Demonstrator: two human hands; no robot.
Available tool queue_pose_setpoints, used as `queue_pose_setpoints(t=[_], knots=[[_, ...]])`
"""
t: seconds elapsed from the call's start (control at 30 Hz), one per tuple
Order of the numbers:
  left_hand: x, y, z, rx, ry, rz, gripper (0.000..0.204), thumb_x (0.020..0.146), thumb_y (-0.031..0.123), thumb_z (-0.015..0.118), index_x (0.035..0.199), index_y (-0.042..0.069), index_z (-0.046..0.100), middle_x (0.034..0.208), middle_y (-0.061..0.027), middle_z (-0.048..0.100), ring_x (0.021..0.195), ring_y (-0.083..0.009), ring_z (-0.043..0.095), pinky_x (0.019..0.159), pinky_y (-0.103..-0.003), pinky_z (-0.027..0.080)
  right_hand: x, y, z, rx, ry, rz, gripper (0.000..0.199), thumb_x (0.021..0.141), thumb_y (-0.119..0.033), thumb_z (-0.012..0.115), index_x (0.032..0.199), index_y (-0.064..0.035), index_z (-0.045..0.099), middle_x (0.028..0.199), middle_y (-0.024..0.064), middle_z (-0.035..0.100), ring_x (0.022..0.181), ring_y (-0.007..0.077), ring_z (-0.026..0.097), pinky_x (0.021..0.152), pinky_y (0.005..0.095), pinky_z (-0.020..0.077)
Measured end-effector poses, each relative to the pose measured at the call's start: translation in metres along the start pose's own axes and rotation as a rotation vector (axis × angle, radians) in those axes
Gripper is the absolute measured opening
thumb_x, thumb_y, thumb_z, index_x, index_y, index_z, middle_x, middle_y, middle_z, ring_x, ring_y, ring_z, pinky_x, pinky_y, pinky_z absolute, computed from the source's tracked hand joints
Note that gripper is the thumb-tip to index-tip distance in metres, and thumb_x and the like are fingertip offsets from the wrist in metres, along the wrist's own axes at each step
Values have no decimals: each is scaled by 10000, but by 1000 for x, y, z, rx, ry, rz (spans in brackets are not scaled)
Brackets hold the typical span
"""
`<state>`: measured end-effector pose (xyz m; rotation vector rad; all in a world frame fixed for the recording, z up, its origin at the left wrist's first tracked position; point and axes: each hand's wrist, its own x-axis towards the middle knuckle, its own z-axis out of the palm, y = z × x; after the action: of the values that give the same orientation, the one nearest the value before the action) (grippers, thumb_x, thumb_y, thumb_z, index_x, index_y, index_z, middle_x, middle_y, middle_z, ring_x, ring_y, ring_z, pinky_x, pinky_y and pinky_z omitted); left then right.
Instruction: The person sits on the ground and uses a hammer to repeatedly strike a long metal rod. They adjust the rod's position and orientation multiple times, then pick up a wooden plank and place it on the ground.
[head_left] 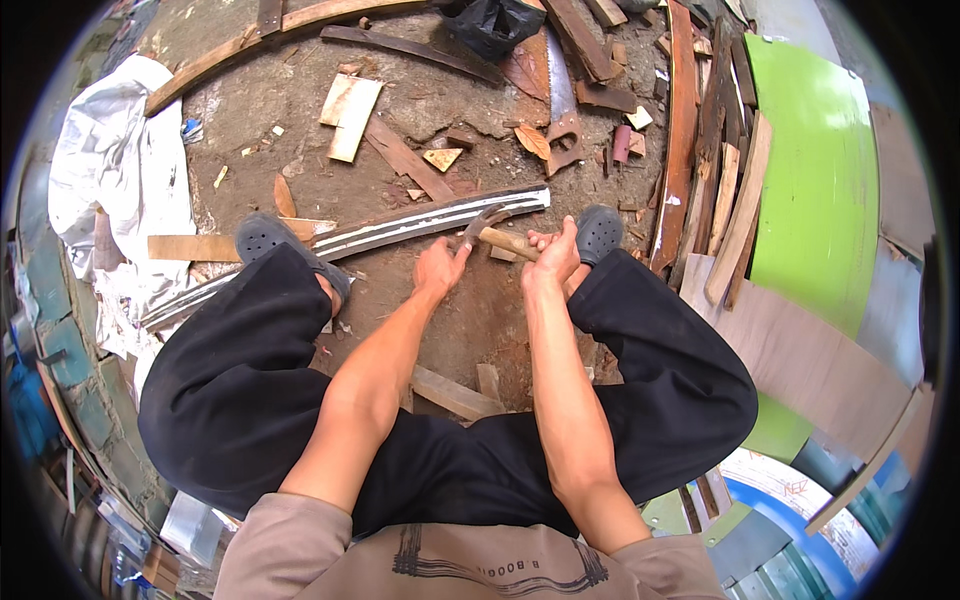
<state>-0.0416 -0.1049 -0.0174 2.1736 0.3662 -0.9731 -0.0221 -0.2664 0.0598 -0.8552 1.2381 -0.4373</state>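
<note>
The fingers of the right hand [556, 255] are wrapped tight around the pale wooden handle of a claw hammer [497, 232], and those of the left hand [440, 266] are closed around the same handle nearer the dark steel head, probably to steady it. Just beyond the fingertips the head rests against a long dark wooden strip with white-painted grooves [400, 228], which lies across the dirt floor [470, 110]. A grey perforated clog [268, 240] stands on the strip to the left of the fingers, seemingly pinning it down. Farther out lie scattered wood offcuts [349, 115], a handsaw [560, 105] and a green panel [815, 170].
</note>
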Motion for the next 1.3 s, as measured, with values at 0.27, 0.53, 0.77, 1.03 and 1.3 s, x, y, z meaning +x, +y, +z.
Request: queue_pose_setpoints(t=[0.27,0.53,0.77,1.03,1.3], knots=[[15,-28,66,-339,-194,-198,461,907,385,604,1216,44,626,1152,-206,665,1123,-335,616,954,-410,464,23,1,-12,-691,-269,-2,382,928,-334,581,873,43,581,742,95,573,650,190,531,655,408,539],[-1,-30,57,-224,-138,-101,428,919,348,585,1243,70,613,1271,-180,612,1192,-335,575,990,-413,454,31,-25,-29,-207,-615,1264,478,952,-141,477,1340,101,340,1313,374,447,1050,433,630,792,398,623],[-17,-16,-13,46,-36,79,368,904,268,595,1206,56,603,1197,-135,632,1138,-312,584,974,-420,452,0,33,-44,-258,-341,1101,244,890,-59,573,1100,4,464,911,161,623,517,90,522,395,172,444],[11,-70,-79,466,388,70,874,851,557,593,1532,187,189,1571,-249,48,1462,-399,34,1155,-549,100,-37,13,-40,-843,-427,447,364,844,-21,641,1145,-6,436,857,105,584,609,180,601,518,283,552],[51,-73,-86,306,-43,-298,1173,744,847,472,1527,270,-182,1521,-270,-311,1387,-439,-336,1076,-670,-84,-6,20,-31,-1134,-344,-19,380,884,-114,648,1149,-1,401,767,113,578,447,195,576,360,316,428]])
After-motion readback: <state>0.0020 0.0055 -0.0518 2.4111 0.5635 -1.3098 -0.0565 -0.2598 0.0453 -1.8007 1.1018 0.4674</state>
